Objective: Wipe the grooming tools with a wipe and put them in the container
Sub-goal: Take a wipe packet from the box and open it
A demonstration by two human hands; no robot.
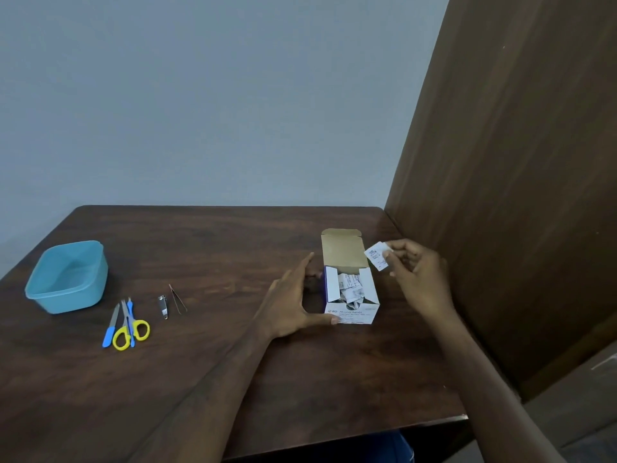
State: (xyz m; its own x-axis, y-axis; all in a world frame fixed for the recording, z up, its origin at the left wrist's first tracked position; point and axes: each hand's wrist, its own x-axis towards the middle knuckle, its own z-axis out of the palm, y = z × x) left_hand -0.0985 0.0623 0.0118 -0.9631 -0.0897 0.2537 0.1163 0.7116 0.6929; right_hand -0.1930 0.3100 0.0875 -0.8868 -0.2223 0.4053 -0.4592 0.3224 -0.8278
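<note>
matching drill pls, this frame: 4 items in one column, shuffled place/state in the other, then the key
Items
1. swab box
2. swab packet
3. blue container
4. scissors

Place or state
A. pinched in the right hand, lifted off the table
B. nothing visible inside, at the table's far left
C. flap open, steadied by the left hand
D. flat on the table, yellow handles toward the camera

Pairs: 1-C, 2-A, 3-B, 4-D
</note>
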